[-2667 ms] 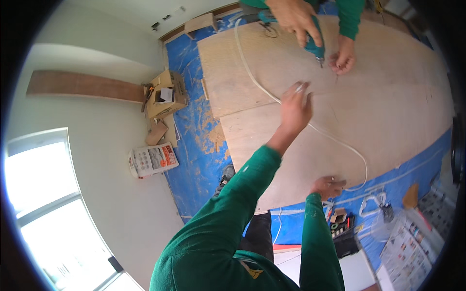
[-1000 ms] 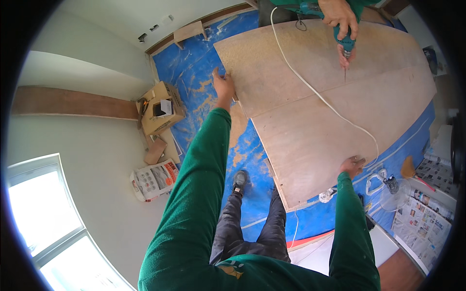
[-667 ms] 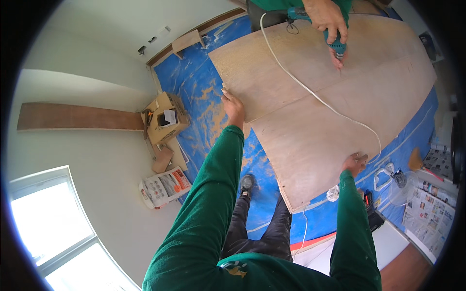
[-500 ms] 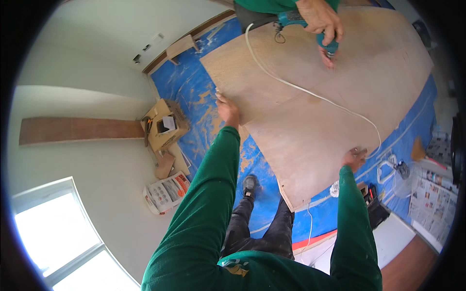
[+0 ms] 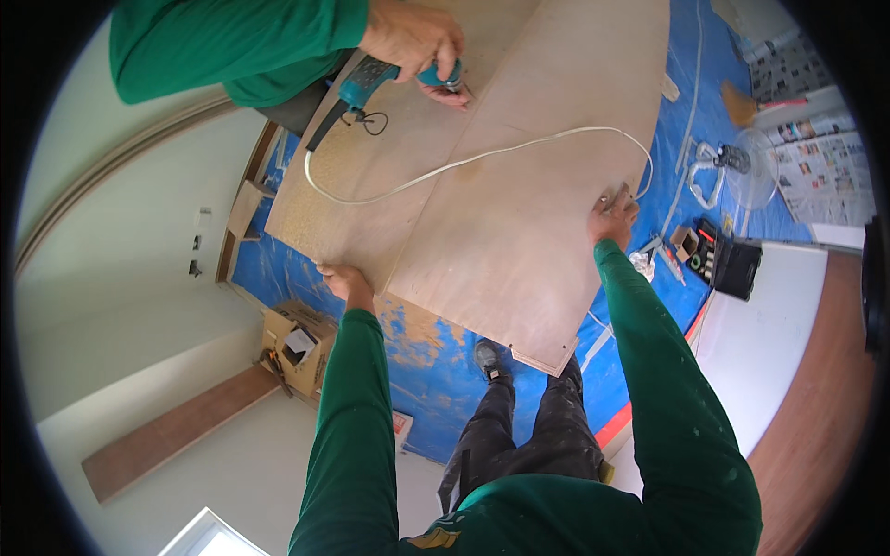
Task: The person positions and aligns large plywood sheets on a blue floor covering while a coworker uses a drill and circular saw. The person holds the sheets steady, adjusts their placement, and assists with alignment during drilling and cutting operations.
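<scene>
A large plywood panel (image 5: 519, 241) stretches out in front of me. My left hand (image 5: 349, 285) grips its left edge, fingers bent over the rim. At the opposite edge my right hand (image 5: 614, 221) is closed against the wood, its fingers curled on top; small dark spots show between them, too small to name. Across from me a co-worker's hand (image 5: 415, 39) holds a teal power drill (image 5: 366, 82), tip down on the panel. The co-worker's other hand (image 5: 449, 94) steadies the spot at the tip. The drill's white cord (image 5: 445, 169) loops over the panel toward my right hand.
Blue sheeting (image 5: 436, 431) strewn with sawdust covers the floor. At left stand a cardboard box (image 5: 301, 347) and a brown board (image 5: 176, 431). An open black toolbox (image 5: 732, 264), a white clamp-like frame (image 5: 706, 181) and newspapers (image 5: 820, 171) lie at right. My shoe (image 5: 487, 357) is by the panel's near corner.
My view has turned, so the panel and the co-worker appear farther left. Both my hands stay at the panel's edges. The co-worker's drill remains tip down on the panel.
</scene>
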Demonstrator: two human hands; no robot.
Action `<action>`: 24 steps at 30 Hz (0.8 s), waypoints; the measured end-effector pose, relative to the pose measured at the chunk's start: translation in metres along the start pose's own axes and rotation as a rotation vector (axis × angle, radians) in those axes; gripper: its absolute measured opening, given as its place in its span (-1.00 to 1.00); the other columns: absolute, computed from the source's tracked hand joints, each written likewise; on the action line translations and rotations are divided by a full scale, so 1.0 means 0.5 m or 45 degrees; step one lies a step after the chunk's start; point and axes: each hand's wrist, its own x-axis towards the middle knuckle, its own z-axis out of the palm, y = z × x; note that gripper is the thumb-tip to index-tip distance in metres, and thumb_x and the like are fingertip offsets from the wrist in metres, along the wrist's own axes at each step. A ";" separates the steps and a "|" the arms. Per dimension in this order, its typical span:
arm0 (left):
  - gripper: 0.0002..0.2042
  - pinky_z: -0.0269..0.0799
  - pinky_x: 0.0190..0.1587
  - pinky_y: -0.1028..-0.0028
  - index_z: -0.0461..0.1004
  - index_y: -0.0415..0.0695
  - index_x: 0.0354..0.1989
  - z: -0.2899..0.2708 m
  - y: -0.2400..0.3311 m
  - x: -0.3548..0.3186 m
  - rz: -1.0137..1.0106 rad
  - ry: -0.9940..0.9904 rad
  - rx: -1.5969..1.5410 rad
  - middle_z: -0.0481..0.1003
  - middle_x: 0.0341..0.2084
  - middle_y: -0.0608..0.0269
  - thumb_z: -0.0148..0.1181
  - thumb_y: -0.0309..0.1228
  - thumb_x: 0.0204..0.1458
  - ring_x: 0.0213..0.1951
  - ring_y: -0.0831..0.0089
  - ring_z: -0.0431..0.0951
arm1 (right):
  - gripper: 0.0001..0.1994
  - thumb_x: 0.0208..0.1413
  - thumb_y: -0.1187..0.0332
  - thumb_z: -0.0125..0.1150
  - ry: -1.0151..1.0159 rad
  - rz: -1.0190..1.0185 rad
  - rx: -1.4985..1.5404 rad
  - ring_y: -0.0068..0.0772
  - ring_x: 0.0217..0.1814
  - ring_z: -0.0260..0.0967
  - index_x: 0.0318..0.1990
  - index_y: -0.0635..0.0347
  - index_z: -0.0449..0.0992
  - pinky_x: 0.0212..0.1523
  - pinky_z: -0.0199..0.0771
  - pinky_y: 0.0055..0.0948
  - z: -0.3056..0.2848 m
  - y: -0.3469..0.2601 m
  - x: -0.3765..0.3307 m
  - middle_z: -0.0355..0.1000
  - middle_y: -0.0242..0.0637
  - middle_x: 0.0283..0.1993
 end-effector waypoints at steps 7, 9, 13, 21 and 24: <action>-0.25 0.42 0.31 0.11 0.38 -0.31 0.38 0.018 -0.011 0.034 -0.109 -0.062 0.115 0.45 0.29 -0.21 -0.34 0.16 0.44 0.28 -0.15 0.47 | -0.36 0.40 -0.10 -0.07 -0.067 0.063 0.029 0.26 0.47 0.20 0.55 -0.11 0.18 0.36 0.38 0.17 0.013 0.008 0.006 0.16 0.16 0.45; -0.25 0.41 0.31 0.13 0.40 -0.29 0.36 0.019 -0.014 0.042 -0.120 0.006 0.161 0.47 0.27 -0.20 -0.34 0.18 0.43 0.28 -0.13 0.48 | -0.32 0.40 -0.17 -0.10 -0.088 0.072 0.088 0.25 0.51 0.15 0.56 -0.12 0.16 0.38 0.35 0.19 0.016 0.011 0.010 0.13 0.13 0.50; -0.26 0.40 0.31 0.19 0.46 -0.27 0.30 0.022 -0.023 0.041 -0.005 0.118 0.117 0.52 0.22 -0.19 -0.33 0.18 0.42 0.25 -0.05 0.52 | -0.35 0.38 -0.12 -0.04 -0.002 0.020 -0.014 0.26 0.32 0.34 0.54 -0.11 0.21 0.24 0.48 0.15 0.033 0.020 0.014 0.26 0.22 0.34; -0.29 0.37 0.31 0.06 0.42 -0.32 0.33 0.021 -0.030 0.045 0.012 0.015 0.044 0.49 0.23 -0.25 -0.36 0.11 0.46 0.27 -0.14 0.47 | -0.37 0.39 -0.07 -0.01 0.154 -0.053 -0.007 0.16 0.33 0.33 0.52 -0.09 0.23 0.21 0.53 0.11 0.058 0.034 0.013 0.23 0.07 0.35; -0.26 0.39 0.32 0.05 0.40 -0.34 0.34 0.016 -0.019 0.032 0.062 0.066 0.127 0.46 0.26 -0.26 -0.38 0.13 0.45 0.28 -0.14 0.46 | -0.37 0.38 -0.05 0.00 0.027 0.012 -0.045 0.17 0.34 0.32 0.52 -0.09 0.23 0.23 0.52 0.11 0.037 0.025 0.010 0.22 0.09 0.35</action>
